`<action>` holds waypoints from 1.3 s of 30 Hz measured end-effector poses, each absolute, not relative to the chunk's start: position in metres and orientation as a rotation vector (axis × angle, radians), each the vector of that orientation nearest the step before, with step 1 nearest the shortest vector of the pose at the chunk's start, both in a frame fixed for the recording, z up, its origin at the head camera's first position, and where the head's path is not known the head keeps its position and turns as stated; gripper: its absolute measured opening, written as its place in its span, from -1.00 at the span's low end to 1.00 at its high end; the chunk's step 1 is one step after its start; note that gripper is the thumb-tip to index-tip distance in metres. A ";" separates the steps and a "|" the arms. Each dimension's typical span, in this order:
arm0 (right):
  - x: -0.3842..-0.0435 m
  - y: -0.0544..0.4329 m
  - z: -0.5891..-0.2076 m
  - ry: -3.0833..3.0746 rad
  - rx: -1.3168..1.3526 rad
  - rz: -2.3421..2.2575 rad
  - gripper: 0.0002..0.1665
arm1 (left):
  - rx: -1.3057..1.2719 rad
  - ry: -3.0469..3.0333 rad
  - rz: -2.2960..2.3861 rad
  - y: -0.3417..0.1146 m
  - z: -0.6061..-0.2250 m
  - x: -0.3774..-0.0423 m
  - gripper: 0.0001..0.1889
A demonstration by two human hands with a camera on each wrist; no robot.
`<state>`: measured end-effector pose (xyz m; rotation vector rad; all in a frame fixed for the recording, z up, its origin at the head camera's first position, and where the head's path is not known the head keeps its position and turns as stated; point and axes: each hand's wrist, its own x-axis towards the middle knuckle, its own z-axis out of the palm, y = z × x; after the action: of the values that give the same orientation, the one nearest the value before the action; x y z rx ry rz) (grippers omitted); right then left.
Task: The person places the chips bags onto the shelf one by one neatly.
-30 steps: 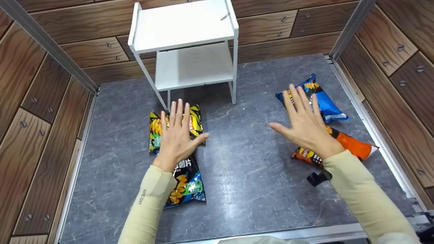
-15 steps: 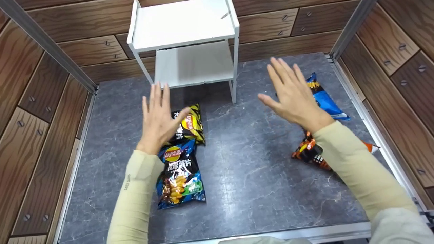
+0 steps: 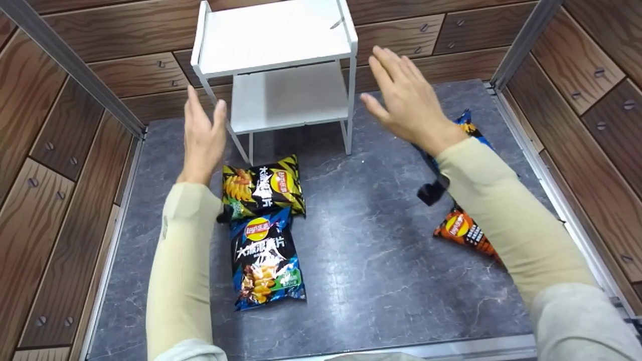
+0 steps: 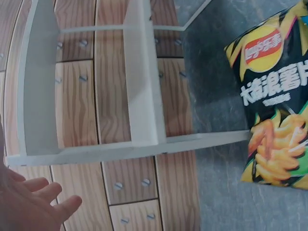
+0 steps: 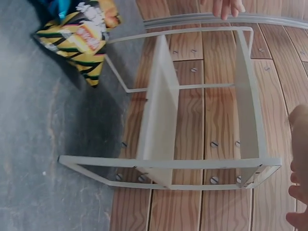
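A small white two-tier shelf (image 3: 291,103) stands near the back wall, its boards bare. My left hand (image 3: 201,138) is raised by its left side, fingers straight and thumb apart, holding nothing. On the other side my right hand (image 3: 409,103) hovers with extended fingers, also holding nothing. In the left wrist view the left hand (image 4: 33,202) shows at the lower left, apart from the shelf frame (image 4: 110,151). The right wrist view catches the right hand (image 5: 299,168) at its right edge, past the shelf's top board (image 5: 250,96).
A yellow-black chip bag (image 3: 263,185) lies before the shelf's left legs, overlapped by a blue-black chip bag (image 3: 266,260). At right, an orange chip bag (image 3: 464,230) and a blue chip bag (image 3: 474,128) are partly behind my right arm. Wood-patterned walls (image 3: 592,150) enclose the grey floor (image 3: 361,281).
Both hands have moved forward from over the chip bags to the two sides of the shelf. The left hand has also shifted left and turned edge-on. The bags and shelf have stayed put.
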<state>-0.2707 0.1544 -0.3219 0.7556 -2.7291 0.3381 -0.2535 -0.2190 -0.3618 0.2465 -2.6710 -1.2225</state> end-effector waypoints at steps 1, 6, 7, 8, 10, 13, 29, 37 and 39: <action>-0.274 0.151 -0.320 -2.729 0.752 0.344 -0.18 | 0.264 -2.660 -1.226 -0.220 -0.358 -0.256 -0.11; -0.286 0.133 -0.308 -2.766 0.773 0.341 -0.20 | 0.310 -2.634 -1.189 -0.226 -0.343 -0.266 -0.16; -0.289 0.130 -0.305 -2.771 0.777 0.337 -0.20 | 0.308 -2.624 -1.178 -0.226 -0.341 -0.267 -0.17; -0.291 0.127 -0.302 -2.777 0.783 0.332 -0.20 | 0.303 -2.610 -1.168 -0.227 -0.338 -0.268 -0.18; -0.296 0.123 -0.296 -2.799 0.784 0.317 -0.19 | 0.293 -2.574 -1.172 -0.226 -0.335 -0.270 -0.22; -0.302 0.120 -0.291 -2.868 0.761 0.272 -0.19 | 0.274 -2.522 -1.222 -0.220 -0.331 -0.273 -0.27; -0.308 0.133 -0.300 -2.764 0.770 0.323 -0.27 | 0.338 -2.519 -1.250 -0.189 -0.330 -0.277 -0.32; -0.301 0.142 -0.306 -2.766 0.745 0.341 -0.23 | 0.338 -2.532 -1.249 -0.179 -0.332 -0.276 -0.38; -0.299 0.146 -0.307 -2.771 0.725 0.360 -0.21 | 0.327 -2.538 -1.234 -0.175 -0.332 -0.276 -0.37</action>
<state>-0.2990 0.1460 -0.3066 0.7249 -2.7710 0.3599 -0.2762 -0.1752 -0.3324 0.3266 -2.5382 -1.2337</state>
